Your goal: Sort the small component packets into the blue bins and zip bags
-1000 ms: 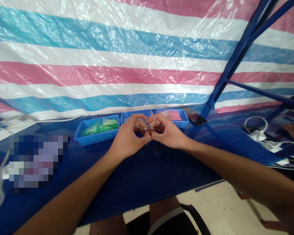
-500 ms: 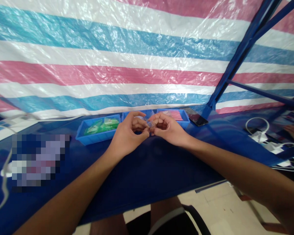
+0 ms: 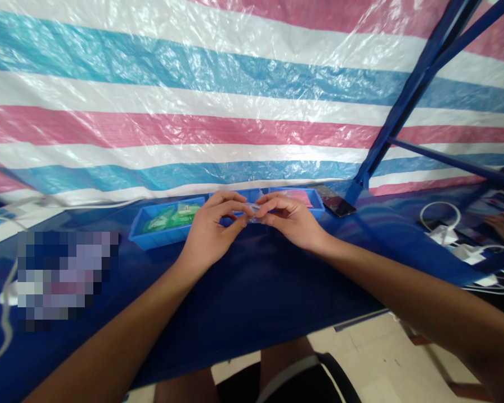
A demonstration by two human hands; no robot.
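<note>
Between our two hands, at the hub of the clock, we pinch a small clear piece (image 3: pixel 253 212) over the blue tabletop (image 3: pixel 252 302).

Left to right: toward nine, the left bin (image 3: pixel 163 242) holds green packets (image 3: pixel 189 211); nearer, also at nine, our left hand (image 3: pixel 212 229) closes thumb and fingertips on the piece. Toward twelve, the middle bin (image 3: pixel 252 193) sits mostly hidden behind our fingers, so we cannot tell its contents. At three, our right hand (image 3: pixel 294 223) grips the piece's other side; toward two to three, the right bin (image 3: pixel 318 210) holds something pink (image 3: pixel 304 197), with a dark flat device (image 3: pixel 342 208) just beyond. We judge the handling midway: picking up is done, letting go is not. Whether the piece is open or sealed, we cannot tell.
</note>
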